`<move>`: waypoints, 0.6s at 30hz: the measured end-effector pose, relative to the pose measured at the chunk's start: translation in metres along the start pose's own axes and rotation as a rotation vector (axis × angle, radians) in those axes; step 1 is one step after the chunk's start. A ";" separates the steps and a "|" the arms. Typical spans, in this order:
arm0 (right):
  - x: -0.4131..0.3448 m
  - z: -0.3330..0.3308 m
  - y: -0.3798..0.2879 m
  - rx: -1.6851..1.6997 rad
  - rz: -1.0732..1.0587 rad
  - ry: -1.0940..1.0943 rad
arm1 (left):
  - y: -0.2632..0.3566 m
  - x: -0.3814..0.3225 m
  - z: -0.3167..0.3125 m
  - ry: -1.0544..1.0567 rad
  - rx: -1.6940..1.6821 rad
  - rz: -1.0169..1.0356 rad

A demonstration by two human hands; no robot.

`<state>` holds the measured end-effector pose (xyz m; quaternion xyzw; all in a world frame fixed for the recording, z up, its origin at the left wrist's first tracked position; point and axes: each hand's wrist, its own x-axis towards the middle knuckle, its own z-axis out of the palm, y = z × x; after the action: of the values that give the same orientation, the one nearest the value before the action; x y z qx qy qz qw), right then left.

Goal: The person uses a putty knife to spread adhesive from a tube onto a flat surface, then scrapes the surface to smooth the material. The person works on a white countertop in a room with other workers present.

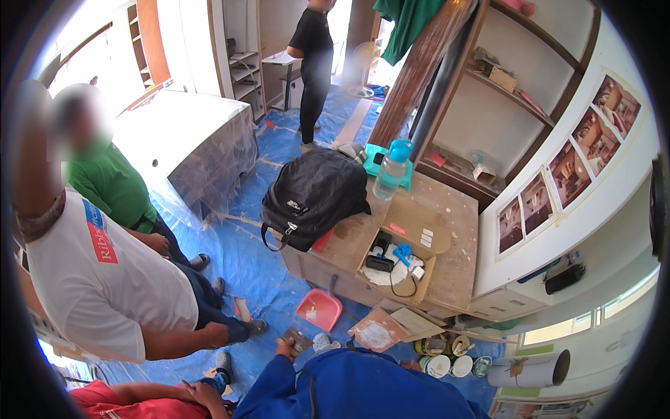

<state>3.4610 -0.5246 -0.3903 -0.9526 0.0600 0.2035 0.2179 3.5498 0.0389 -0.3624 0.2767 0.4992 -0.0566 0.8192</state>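
Observation:
My left hand [286,349] is at the lower middle, beside my blue sleeve. Its fingers are closed on a wide, flat scraper [298,340] with a dull, stained blade. Only a small part of my right hand [411,365] shows past the blue garment, close to the white-lidded tubs [435,365]; whether it holds anything is hidden. A red dustpan [319,310] with pale debris lies on the blue sheeting beyond the scraper. Right of it is a flat board [378,330] smeared with white paste.
Ahead stands a wooden cabinet [450,220] bearing a black backpack [319,194], a water bottle [391,170] and an open carton [379,285] of devices. People in white [104,283], green [112,183] and red [152,400] are at left; another [314,57] stands farther back.

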 end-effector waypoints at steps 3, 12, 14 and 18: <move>-0.002 -0.012 -0.009 0.013 0.027 -0.011 | 0.000 0.001 0.001 -0.013 0.010 0.012; -0.012 -0.041 -0.031 0.047 0.088 -0.028 | -0.003 -0.001 -0.001 0.020 -0.030 0.037; -0.014 -0.048 -0.037 0.067 0.107 -0.036 | -0.005 -0.003 -0.002 0.025 -0.042 0.042; -0.013 -0.059 -0.057 0.108 0.169 -0.052 | -0.007 -0.004 -0.005 0.055 -0.045 0.030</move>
<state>3.4821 -0.4991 -0.3142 -0.9255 0.1451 0.2422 0.2523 3.5416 0.0348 -0.3632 0.2672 0.5185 -0.0253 0.8119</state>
